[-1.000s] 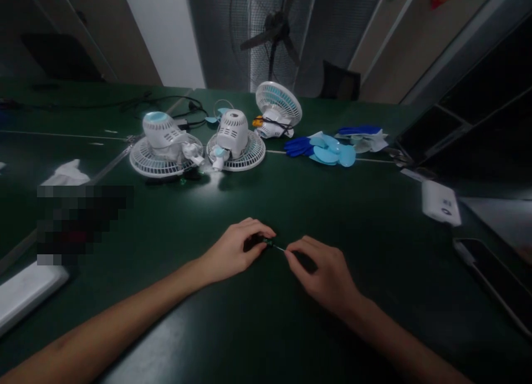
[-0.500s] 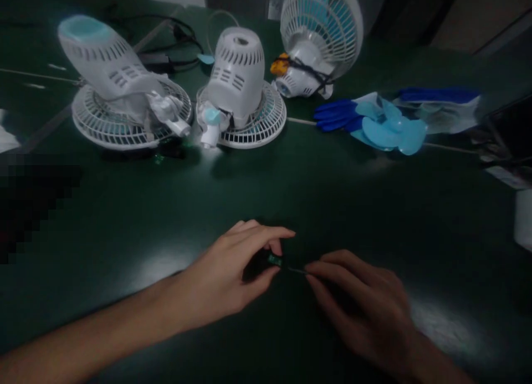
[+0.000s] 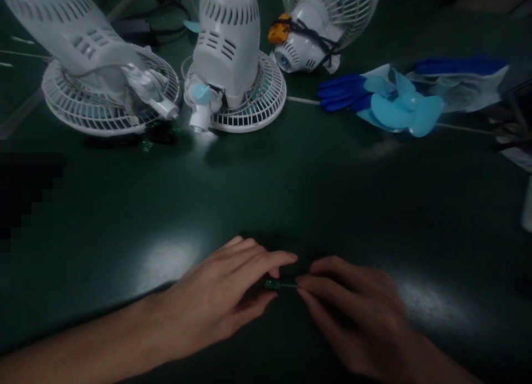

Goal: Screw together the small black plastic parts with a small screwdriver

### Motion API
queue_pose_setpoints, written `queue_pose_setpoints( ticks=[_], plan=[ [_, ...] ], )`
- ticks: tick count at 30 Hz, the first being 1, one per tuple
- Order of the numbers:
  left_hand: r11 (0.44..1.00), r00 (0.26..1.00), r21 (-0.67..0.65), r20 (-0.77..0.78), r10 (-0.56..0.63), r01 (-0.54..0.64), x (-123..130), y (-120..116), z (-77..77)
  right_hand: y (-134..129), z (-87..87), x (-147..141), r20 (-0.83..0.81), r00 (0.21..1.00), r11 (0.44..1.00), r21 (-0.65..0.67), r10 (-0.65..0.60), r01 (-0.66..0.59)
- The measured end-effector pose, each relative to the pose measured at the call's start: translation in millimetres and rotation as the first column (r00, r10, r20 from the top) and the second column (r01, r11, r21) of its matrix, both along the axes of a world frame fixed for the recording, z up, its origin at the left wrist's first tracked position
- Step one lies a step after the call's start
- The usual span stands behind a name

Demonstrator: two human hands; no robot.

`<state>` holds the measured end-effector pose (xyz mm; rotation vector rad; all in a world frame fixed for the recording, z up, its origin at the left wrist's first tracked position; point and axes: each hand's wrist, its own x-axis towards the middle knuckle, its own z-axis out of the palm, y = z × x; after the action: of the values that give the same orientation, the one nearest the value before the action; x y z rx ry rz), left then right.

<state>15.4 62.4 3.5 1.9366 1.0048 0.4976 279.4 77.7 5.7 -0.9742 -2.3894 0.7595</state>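
My left hand (image 3: 226, 287) holds the small green handle of what looks like a screwdriver (image 3: 272, 285) between thumb and fingers, its index finger stretched out above. From the handle a thin metal shaft (image 3: 288, 286) runs right, and my right hand (image 3: 353, 306) pinches its other end between thumb and fingertips. Handle and shaft appear to meet in line, roughly level. Both hands are low over the dark green tabletop (image 3: 233, 201). The far part of the handle is hidden inside my left hand.
Two white fans (image 3: 112, 96) (image 3: 236, 90) lie face down at the back left. Behind them to the right, a third fan (image 3: 310, 37) has its cord wrapped round it, with an orange piece. Light-blue fan blades (image 3: 409, 107) lie against blue gloves (image 3: 343, 93).
The metal shaft in my right hand has come up to the green handle in my left hand; a small gap showed between them before. The view has tilted down slightly.
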Motion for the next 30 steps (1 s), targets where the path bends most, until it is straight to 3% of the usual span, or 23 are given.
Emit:
queue_pose_setpoints(
  ticks=[4,10,18,30],
  plan=[
    [1.0,1.0,0.013,0.016,0.003,-0.004,0.3,0.8,1.7,0.3,0.2,-2.7,-0.02,1.0,1.0,0.025,-0.006,0.006],
    [1.0,1.0,-0.004,-0.001,0.007,-0.007,0.9,1.9,3.0,3.0,0.7,-4.2,-0.043,0.992,0.991,0.059,-0.116,0.119],
    [0.998,0.996,0.043,-0.074,0.047,-0.044,2.5,-0.2,2.8,3.3,3.6,-2.8,-0.053,0.998,0.999,0.01,-0.039,0.04],
    [1.0,1.0,-0.012,0.013,0.016,-0.016,-0.1,1.0,0.9,-0.5,-1.4,-4.3,-0.058,0.998,0.999,0.045,-0.016,0.019]
  ],
)
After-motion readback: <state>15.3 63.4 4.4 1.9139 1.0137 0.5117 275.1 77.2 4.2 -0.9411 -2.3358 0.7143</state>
